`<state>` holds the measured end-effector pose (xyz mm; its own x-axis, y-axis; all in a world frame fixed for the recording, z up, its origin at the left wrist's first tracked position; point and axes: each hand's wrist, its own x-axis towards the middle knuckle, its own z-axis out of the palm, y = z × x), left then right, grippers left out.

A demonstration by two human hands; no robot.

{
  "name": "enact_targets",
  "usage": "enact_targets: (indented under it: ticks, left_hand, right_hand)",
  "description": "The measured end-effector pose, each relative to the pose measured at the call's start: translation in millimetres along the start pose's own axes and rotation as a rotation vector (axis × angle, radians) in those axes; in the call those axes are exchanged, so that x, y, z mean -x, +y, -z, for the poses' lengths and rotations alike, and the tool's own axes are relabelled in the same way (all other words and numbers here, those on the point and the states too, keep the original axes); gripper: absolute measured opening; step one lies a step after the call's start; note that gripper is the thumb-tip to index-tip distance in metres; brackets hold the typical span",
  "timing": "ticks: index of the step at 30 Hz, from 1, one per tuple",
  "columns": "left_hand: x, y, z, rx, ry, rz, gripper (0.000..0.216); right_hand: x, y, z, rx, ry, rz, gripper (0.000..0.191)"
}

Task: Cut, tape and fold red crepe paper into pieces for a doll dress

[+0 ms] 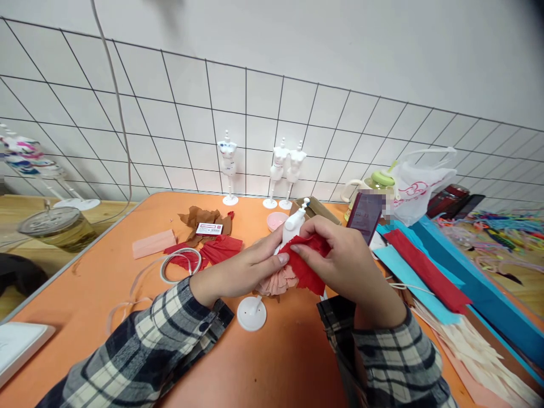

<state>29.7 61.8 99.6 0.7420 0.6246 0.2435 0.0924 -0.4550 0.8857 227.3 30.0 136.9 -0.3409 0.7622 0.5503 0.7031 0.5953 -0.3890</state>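
Note:
A small white mannequin (293, 224) leans to the right in front of me, its round base (251, 314) tilted near the table. Ruffled pink crepe paper (278, 281) hangs around its lower part. My left hand (250, 263) is wrapped around the torso from the left, its thumb pressing at the waist by the paper's edge. My right hand (340, 258) pinches a piece of red crepe paper (309, 269) between thumb and fingers, laying it against the mannequin's waist over the pink ruffle. The mannequin's far side is hidden by both hands.
Behind stand several small mannequins (228, 164) by the grid wall. A tape roll (181, 265), red scraps (221, 250), brown paper (195, 218) and a pink dish (277, 221) lie left and centre. At right are a phone (364, 215), a cup (380, 182) and folded paper (425, 269).

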Motion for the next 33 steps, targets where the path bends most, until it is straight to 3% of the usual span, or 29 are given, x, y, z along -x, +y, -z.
enact_targets:
  ticks: [27,33]
  left_hand:
    - [-1.0,3.2,-8.0,-0.016,-0.012,-0.013,0.048]
    - [-1.6,-7.5,-6.3,0.353,-0.038,0.036,0.047]
  right_hand:
    - [1.3,-1.2,4.2,0.027,0.027,-0.082,0.009]
    - [1.3,-4.6,6.7,-0.013,0.011,-0.116,0.015]
